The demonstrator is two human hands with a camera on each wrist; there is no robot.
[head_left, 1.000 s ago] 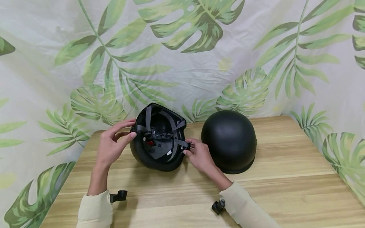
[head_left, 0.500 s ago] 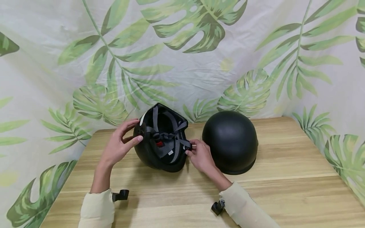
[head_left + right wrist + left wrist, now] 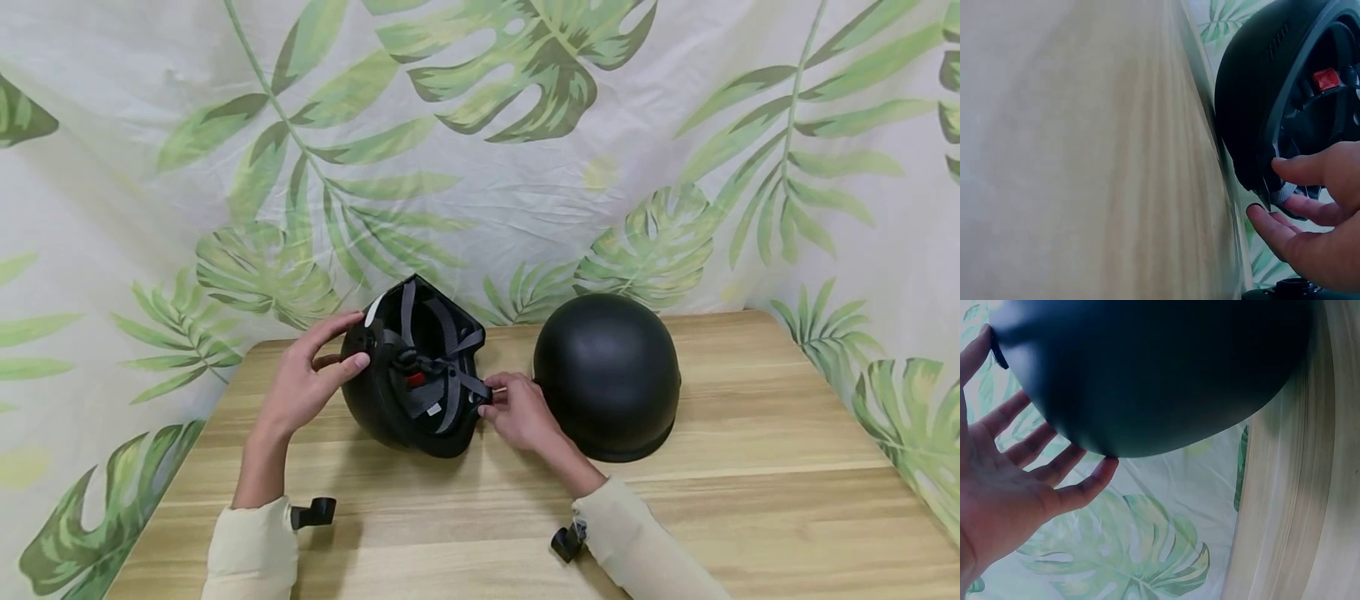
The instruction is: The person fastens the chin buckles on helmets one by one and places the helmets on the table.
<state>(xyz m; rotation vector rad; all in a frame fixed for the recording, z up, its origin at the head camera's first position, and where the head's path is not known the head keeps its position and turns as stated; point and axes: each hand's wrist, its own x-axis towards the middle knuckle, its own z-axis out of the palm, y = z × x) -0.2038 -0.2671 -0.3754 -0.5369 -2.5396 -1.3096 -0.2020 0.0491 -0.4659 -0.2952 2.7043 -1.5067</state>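
A black helmet (image 3: 367, 408) stands tilted on the table with its padded inside facing me. Grey straps (image 3: 407, 312) and a red buckle piece (image 3: 415, 379) show within it. My left hand (image 3: 311, 375) holds its left side, thumb near the rim; the left wrist view has the fingertips spread along the smooth shell (image 3: 1166, 375). On the opposite side, my right hand (image 3: 521, 410) pinches the rim between thumb and fingers, where a grey strap meets it. That grip also appears in the right wrist view, close below the shell edge (image 3: 1247, 106).
A second, round black helmet (image 3: 609, 375) sits dome up just right of my right hand. Both are on a wood-grain table (image 3: 450, 533), with a leaf-print cloth (image 3: 510, 192) hanging behind its far edge. Small black mounts (image 3: 318, 510) stick out from both sleeves.
Held by both hands, the helmet has turned so that more of its left outer shell and a white stripe show. It has shifted slightly left since half a second ago. The second helmet stays put.
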